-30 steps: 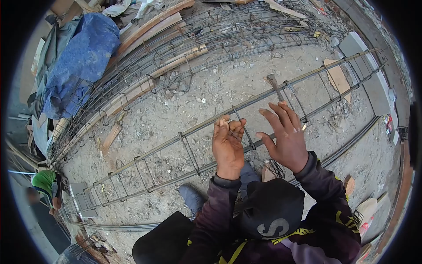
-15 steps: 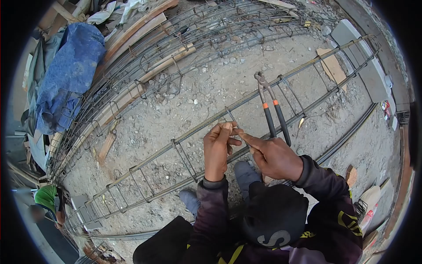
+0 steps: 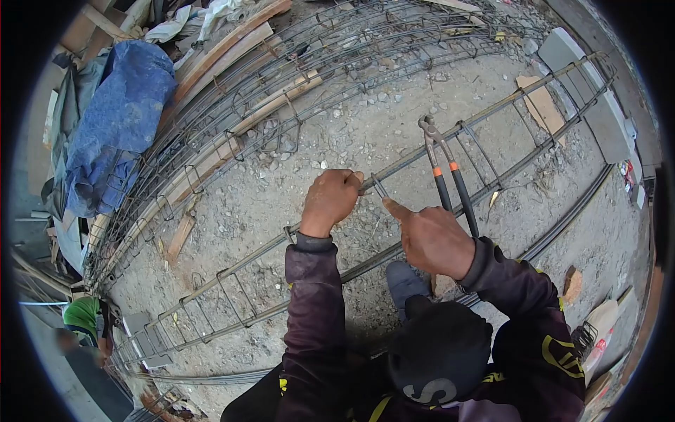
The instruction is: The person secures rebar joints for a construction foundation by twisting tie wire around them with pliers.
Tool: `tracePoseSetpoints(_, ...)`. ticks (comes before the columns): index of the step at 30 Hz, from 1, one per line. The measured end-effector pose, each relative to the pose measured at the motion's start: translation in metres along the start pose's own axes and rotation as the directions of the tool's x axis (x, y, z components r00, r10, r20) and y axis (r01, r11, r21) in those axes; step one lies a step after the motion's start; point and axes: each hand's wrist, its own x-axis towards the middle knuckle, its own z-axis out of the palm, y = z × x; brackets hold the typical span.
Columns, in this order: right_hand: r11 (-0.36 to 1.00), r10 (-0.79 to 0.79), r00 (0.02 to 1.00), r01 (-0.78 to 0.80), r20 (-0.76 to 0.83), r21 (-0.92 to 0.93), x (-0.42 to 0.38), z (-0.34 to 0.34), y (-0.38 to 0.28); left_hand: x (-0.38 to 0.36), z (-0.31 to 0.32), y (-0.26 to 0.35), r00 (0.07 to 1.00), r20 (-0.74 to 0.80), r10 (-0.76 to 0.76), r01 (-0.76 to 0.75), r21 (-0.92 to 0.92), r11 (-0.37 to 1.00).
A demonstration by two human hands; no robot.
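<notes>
A long rebar cage (image 3: 485,184) with square stirrups runs diagonally across in front of me. My left hand (image 3: 330,202) is closed over its upper bar, the fingertips at the bar beside a stirrup (image 3: 380,186). What those fingers pinch is hidden. Just right of that stirrup is my right hand (image 3: 437,241), index finger stretched toward it and the other fingers curled in; their contents do not show. End-cutting pincers (image 3: 440,165) with black handles and orange bands rest across the cage, jaws past the upper bar, handles beside my right hand.
More rebar cages (image 3: 267,105) and wooden planks (image 3: 228,42) lie beyond on the gravelly ground. A blue tarp (image 3: 126,105) is at the left. Concrete blocks (image 3: 598,116) stand under the cage's right end. A person in green (image 3: 83,314) is at the lower left.
My hands have moved apart. The left went left and up to the upper bar; the right stays close by with its index finger stretched out. The view has shifted slightly.
</notes>
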Motion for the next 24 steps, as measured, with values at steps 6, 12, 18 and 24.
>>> tracePoseSetpoints(6, 0.997, 0.051, 0.999, -0.050, 0.010, -0.056, 0.002, 0.007, -0.002, 0.009, 0.000, -0.010, 0.980, 0.197, -0.008, 0.097, -0.443, 0.891)
tracePoseSetpoints(12, 0.989, 0.044, 0.998, -0.049, -0.037, -0.139, 0.000, 0.017, 0.000, 0.002, 0.000, -0.002, 0.986, 0.156, -0.056, 0.133, -0.537, 0.833)
tracePoseSetpoints(18, 0.969, 0.007, 0.997, -0.027, -0.082, -0.245, 0.001, 0.018, -0.004, 0.004, -0.001, 0.003, 0.982, 0.179, -0.062, 0.149, -0.529, 0.836)
tracePoseSetpoints(24, 0.978, -0.029, 0.990, -0.001, -0.139, -0.210, 0.002, 0.018, -0.002, 0.011, -0.005, 0.005, 0.973, 0.221, -0.062, 0.180, -0.568, 0.803)
